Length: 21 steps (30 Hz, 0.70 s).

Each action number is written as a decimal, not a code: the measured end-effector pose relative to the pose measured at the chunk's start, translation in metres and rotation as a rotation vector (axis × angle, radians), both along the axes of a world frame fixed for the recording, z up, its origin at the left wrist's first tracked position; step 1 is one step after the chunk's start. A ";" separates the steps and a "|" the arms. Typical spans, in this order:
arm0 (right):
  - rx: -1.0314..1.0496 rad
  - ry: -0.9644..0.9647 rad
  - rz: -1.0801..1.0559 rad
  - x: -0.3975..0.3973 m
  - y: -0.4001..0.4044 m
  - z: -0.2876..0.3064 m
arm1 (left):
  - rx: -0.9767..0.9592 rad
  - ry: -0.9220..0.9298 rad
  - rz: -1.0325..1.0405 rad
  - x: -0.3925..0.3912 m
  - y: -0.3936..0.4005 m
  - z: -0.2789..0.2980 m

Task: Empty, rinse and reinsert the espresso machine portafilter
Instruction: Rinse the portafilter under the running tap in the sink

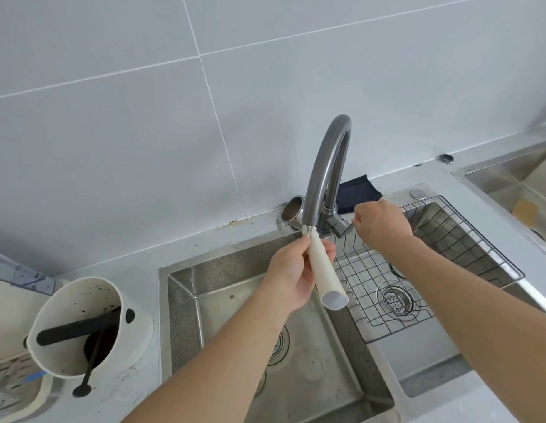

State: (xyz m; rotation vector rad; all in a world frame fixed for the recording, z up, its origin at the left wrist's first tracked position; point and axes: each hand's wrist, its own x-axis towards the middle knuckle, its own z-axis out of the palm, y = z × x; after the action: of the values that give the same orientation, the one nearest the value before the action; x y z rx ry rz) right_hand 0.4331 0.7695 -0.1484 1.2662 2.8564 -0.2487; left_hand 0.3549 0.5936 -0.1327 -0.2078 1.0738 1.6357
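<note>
So, both arms reaching in from 6 o'clock over the steel sinks. Left hand [291, 271] tipped palm-up, fingers wrapped tight round the cream handle of the portafilter [325, 274], basket end pushed up behind the faucet [326, 172] spout toward 12 o'clock, over the left basin [223, 288]. Right hand [383, 225] stretched further out toward 1 o'clock, fingers pinched together on the faucet lever [342, 228]. Count: two basins, one wire rack [449, 270] sitting in the right one, one faucet, one dark cloth [358, 193] behind it. Over at 8 o'clock, one white knock box [82, 325] with a single black bar across.
</note>
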 end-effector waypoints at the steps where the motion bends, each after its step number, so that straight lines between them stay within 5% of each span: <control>1: -0.001 -0.001 0.002 0.000 0.000 0.000 | 0.003 -0.017 0.019 0.000 0.003 0.000; 21: -0.011 0.018 0.015 0.002 0.001 -0.001 | 0.132 -0.353 -0.045 0.004 -0.018 0.000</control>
State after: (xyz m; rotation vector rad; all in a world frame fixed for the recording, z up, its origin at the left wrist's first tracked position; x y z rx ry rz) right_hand 0.4355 0.7702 -0.1494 1.2463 2.8743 -0.2766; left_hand 0.3589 0.5753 -0.1327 -0.3671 0.6959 1.5519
